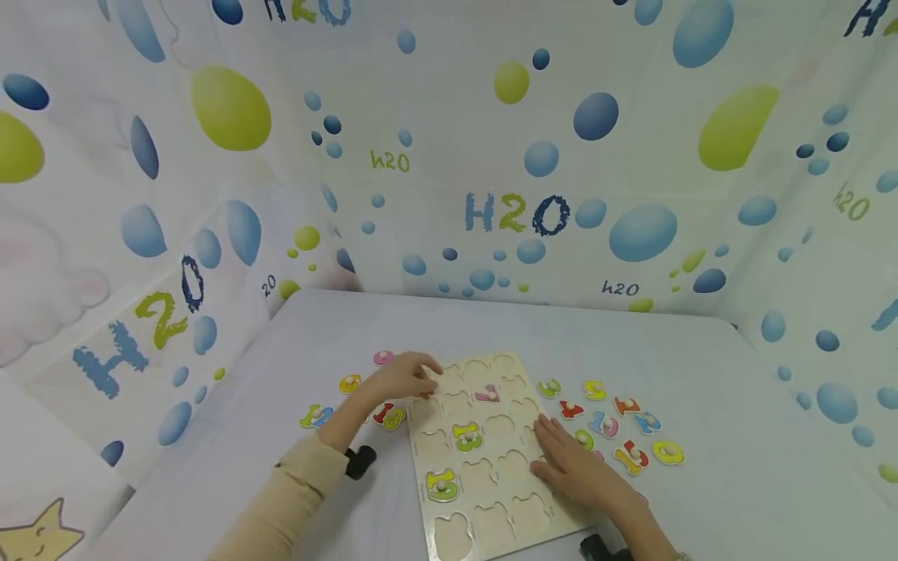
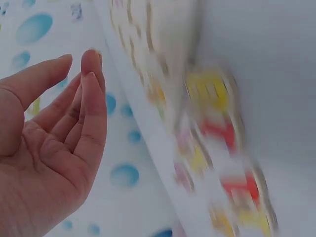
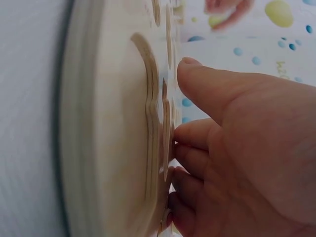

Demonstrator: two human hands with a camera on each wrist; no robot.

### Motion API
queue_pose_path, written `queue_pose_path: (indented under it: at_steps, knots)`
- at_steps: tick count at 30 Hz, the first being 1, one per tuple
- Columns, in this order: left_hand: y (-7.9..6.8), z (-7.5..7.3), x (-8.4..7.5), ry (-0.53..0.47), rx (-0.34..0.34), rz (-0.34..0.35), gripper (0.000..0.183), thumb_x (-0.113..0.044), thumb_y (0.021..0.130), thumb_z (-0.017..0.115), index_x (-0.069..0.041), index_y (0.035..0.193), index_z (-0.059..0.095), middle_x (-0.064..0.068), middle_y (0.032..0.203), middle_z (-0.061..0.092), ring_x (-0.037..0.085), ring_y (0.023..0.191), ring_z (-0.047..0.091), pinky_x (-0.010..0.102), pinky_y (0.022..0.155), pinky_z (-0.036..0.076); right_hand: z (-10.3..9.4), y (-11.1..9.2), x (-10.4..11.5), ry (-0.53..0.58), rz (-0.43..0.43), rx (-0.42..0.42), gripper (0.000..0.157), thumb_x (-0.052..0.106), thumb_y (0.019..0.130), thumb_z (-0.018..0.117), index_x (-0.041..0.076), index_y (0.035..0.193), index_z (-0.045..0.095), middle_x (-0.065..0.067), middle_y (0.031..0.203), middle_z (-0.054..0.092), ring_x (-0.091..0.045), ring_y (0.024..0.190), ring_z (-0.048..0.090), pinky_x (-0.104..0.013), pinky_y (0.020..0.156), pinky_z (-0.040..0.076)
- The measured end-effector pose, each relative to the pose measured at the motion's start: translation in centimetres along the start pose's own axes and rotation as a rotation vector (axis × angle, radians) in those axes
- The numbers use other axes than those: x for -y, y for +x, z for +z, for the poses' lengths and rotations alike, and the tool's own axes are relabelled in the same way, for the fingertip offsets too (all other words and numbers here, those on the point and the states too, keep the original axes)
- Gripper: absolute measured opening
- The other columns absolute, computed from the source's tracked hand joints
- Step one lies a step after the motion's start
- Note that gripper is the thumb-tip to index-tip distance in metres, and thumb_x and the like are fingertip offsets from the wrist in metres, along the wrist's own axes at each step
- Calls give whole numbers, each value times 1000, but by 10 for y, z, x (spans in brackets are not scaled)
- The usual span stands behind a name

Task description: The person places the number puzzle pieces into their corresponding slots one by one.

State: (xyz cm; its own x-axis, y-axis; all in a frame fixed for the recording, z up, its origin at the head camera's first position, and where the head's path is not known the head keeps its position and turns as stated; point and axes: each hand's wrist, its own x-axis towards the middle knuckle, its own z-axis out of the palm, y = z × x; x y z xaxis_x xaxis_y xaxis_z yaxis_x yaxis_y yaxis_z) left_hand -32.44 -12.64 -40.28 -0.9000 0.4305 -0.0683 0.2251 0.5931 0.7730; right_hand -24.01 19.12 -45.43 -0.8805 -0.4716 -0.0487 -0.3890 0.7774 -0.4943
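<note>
Bench [image 1: 259, 421]: white
Pale wooden rectangular board [image 1: 500, 450]: three coloured numbers [image 1: 463, 445] inset
Left hand [image 1: 403, 378]: fingers loosely bent, empty
Right hand [image 1: 574, 466]: straight fingers on board's right edge

Beige cuffed left sleeve [image 1: 281, 499], small black wrist cameras [image 1: 361, 463].

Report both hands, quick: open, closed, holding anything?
Left hand: open, fingers loosely bent, holding nothing.
Right hand: open, holding nothing, resting on the puzzle board at its right edge.
</note>
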Motion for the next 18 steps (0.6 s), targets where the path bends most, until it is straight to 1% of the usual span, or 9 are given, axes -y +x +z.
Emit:
queue_pose_path:
  at_steps: [2,4,7,9,12,15,18]
  knots:
    - [-17,-17,11,5,-43,-48,23,-4,89,61,6,111,60,8,75,63,21,69,64,33,67,52,-1,0,1,4,7,3,67,39,94,55,2,145,32,-12,151,24,-31,138,16,-56,103,20]
    - [-33,-31,24,34,-75,-87,21,-4,88,61,6,107,61,7,72,62,20,66,62,33,64,52,-2,0,1,9,13,2,67,40,93,55,3,145,33,-12,151,24,-31,138,15,-57,103,20]
    - [-50,-43,43,70,-110,-171,17,-5,87,64,3,102,63,5,68,59,17,61,58,30,61,51,-2,0,1,-3,15,-1,67,39,93,55,2,144,33,-12,151,24,-31,138,16,-56,103,20]
    - [-58,-46,54,80,-107,-214,16,-6,86,64,1,100,63,4,68,58,17,59,55,29,59,49,-2,0,0,-12,6,-4,66,38,94,55,0,144,33,-14,150,24,-32,138,16,-53,104,20]
    - [-63,-45,64,49,-106,-272,16,-7,84,66,-1,98,64,4,68,58,16,59,54,27,58,47,-2,-1,-1,-11,-1,-10,66,36,94,55,-1,143,33,-15,150,25,-33,137,17,-52,104,21]
    - [-66,-42,70,17,-117,-297,15,-7,82,67,0,95,64,4,67,59,15,58,56,26,57,48,-1,-1,1,6,-6,-12,66,36,94,55,-1,143,33,-16,150,26,-34,137,17,-53,104,20]
    - [-68,-41,71,6,-145,-321,11,-7,82,68,0,90,64,4,65,60,14,57,57,26,55,47,-1,-1,3,18,-8,-9,65,36,94,55,-1,143,34,-16,150,25,-34,137,16,-53,104,20]
